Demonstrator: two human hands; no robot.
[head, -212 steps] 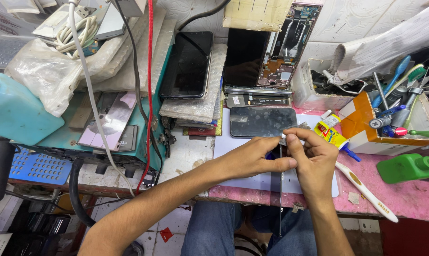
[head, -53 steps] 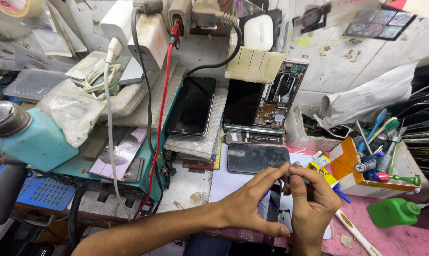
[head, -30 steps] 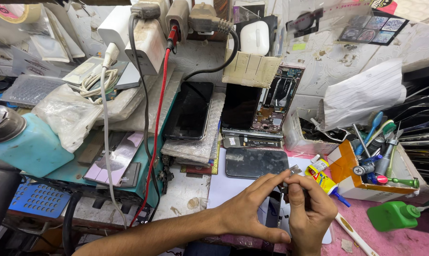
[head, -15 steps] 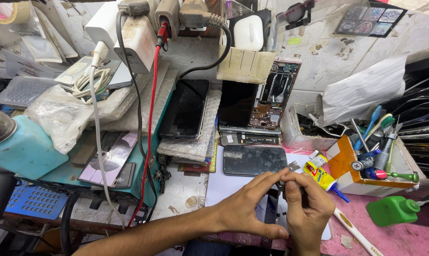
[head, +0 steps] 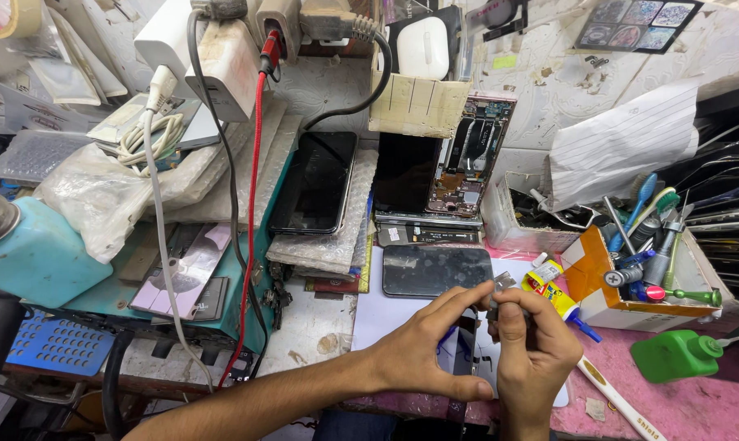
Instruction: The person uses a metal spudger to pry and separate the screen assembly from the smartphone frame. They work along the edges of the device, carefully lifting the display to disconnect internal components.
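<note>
My left hand (head: 430,347) and my right hand (head: 532,347) meet over a white sheet (head: 390,314) at the front of the bench. Both pinch a small silvery part (head: 502,283) between the fingertips. A thin dark strip (head: 467,347) stands between the two hands, half hidden by them. Just beyond the fingers a dark phone screen (head: 436,270) lies flat. A small yellow glue tube (head: 553,296) rests to the right of my right hand.
An orange box of screwdrivers and brushes (head: 630,282) and a green bottle (head: 681,355) stand at the right. A black phone (head: 316,181) on bubble wrap and an opened phone (head: 466,167) lean at the back. Red and white cables (head: 251,204) hang at the left.
The view has shifted slightly over the last seconds. Both hands stay together at the bench front, fingers working the small part; my left fingers reach further toward the right hand.
</note>
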